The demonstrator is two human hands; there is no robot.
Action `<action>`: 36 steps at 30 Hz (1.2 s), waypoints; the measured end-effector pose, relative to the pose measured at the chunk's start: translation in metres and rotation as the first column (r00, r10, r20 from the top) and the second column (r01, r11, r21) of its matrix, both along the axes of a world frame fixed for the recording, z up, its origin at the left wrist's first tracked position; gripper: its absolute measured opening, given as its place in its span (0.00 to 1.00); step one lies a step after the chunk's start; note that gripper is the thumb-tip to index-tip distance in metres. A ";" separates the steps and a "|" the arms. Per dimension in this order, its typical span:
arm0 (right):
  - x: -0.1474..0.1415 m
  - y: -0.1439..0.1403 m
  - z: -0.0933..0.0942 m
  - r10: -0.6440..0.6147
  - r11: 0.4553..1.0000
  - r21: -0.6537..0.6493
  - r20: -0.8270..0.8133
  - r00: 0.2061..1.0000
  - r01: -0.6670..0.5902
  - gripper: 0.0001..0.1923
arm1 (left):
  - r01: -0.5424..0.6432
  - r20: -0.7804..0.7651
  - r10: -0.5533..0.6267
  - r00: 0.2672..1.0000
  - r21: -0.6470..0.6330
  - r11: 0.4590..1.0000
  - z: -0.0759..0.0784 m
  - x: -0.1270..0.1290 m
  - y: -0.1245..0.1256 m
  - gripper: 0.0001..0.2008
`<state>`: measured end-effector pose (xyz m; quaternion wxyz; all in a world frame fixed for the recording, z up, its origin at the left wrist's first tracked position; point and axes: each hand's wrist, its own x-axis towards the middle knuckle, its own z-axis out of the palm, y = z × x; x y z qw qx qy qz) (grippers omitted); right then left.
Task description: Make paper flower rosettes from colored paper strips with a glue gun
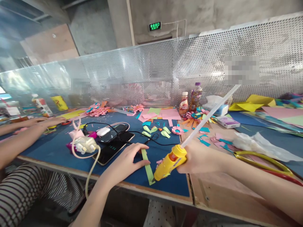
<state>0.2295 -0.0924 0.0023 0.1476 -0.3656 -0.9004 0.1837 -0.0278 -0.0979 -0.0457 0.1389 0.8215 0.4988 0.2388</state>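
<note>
Light-green paper strip, one: is lying on the blue tabletop between the hands, far end at the left, near end by the right hand's tool.

Left hand: is grasping the strip's far part, thumb crossing it.

Right hand: is gripping a yellow glue gun, nozzle pointing down at the strip's near end; whether they are touching, cannot tell.

Translucent glue stick, one: is protruding from the gun, slanting up beyond the right hand.

Black smartphone, one: is resting just left of the left hand.

Curled green paper pieces, several: are lying beyond the left hand.

Pink paper flower, one: is lying beyond, between both hands.

Crumpled white tissue: is lying right of the right hand.
</note>
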 end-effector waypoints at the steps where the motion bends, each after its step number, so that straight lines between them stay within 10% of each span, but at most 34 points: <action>1: 0.000 -0.001 0.002 -0.011 1.000 0.002 0.017 1.000 0.011 0.04 | -0.001 0.002 0.001 1.000 -0.003 1.000 0.000 0.000 0.000 0.20; 36: -0.017 -0.011 0.034 -0.038 0.947 0.308 0.395 0.918 -0.093 0.09 | 0.066 0.136 -0.051 0.989 -0.108 0.992 0.005 0.001 0.003 0.20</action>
